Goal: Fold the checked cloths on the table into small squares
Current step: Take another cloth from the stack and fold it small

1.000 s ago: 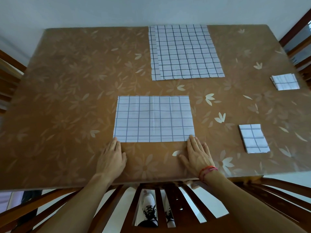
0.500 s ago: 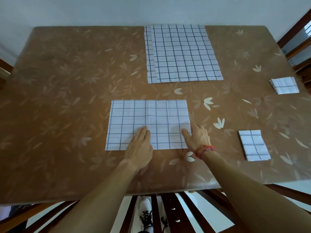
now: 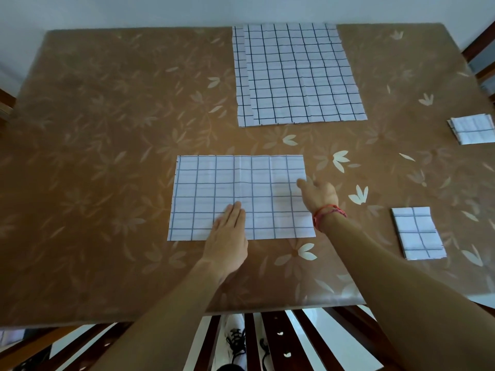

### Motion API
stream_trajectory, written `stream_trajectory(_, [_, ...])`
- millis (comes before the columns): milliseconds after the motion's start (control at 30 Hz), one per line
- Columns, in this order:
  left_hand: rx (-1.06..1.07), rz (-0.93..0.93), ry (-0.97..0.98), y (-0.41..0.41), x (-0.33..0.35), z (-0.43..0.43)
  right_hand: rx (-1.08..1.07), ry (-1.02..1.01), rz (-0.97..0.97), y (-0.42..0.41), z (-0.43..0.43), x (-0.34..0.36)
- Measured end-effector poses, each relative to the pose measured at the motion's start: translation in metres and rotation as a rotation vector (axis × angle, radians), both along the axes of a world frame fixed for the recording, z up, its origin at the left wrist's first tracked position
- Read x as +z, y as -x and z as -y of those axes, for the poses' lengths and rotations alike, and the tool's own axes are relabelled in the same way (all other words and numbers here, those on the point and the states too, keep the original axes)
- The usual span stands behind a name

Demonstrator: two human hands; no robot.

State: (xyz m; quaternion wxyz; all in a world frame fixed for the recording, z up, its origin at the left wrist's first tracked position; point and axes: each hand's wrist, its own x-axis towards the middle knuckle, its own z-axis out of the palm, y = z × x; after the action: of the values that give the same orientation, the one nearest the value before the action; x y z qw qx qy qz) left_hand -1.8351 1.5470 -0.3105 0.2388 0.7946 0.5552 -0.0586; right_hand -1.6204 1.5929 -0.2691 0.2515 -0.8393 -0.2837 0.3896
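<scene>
Half-folded cloth under our hands, long side running left to right

Nearest us, our left hand (image 3: 227,236) lies flat and open, fingers together, on the near edge of the half-folded checked cloth (image 3: 241,196) at the middle of the desk (image 3: 93,156). Our right hand (image 3: 318,194), a red band at the wrist, is spread open at the cloth's right edge, gripping nothing. To the right lie a small folded square (image 3: 417,232) and, farther off at the desk's edge, a second folded stack (image 3: 472,128). At the far side two unfolded cloths (image 3: 297,73) lie overlapped, long axis pointing away from us.
</scene>
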Motion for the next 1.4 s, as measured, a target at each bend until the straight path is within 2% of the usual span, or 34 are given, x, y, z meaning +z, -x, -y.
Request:
stream_trajectory(267, [0.005,0.03,-0.011,0.001,0.001,0.0,-0.067,-0.05,-0.176,0.002,-0.01,0.004])
stream_trajectory(433, [-0.008,0.013,-0.019,0.002,0.001,0.0,-0.203,-0.04,-0.349,0.001,-0.008,0.009])
stream_trajectory(567, [-0.028,0.003,-0.022,0.003,0.002,-0.001,-0.253,0.032,-0.374,-0.005,-0.002,0.01])
stream_trajectory(767, [-0.024,0.017,-0.055,0.005,0.007,0.003,-0.167,0.011,-0.28,-0.005,0.016,0.011])
stream_trajectory(1033, [-0.068,0.078,-0.086,-0.004,0.014,0.02,-0.362,-0.116,-0.277,0.005,0.055,0.013])
stream_trajectory(1200, [-0.05,0.085,-0.069,-0.004,0.013,0.03,-0.449,-0.072,-0.588,0.024,0.085,0.011])
stream_trajectory(1333, [0.007,0.057,-0.065,0.006,0.012,0.041,-0.392,-0.048,-0.814,0.038,0.104,0.017])
stream_trajectory(1400, [0.031,0.061,-0.071,0.012,0.012,0.047,-0.268,-0.032,-0.857,0.036,0.112,0.019])
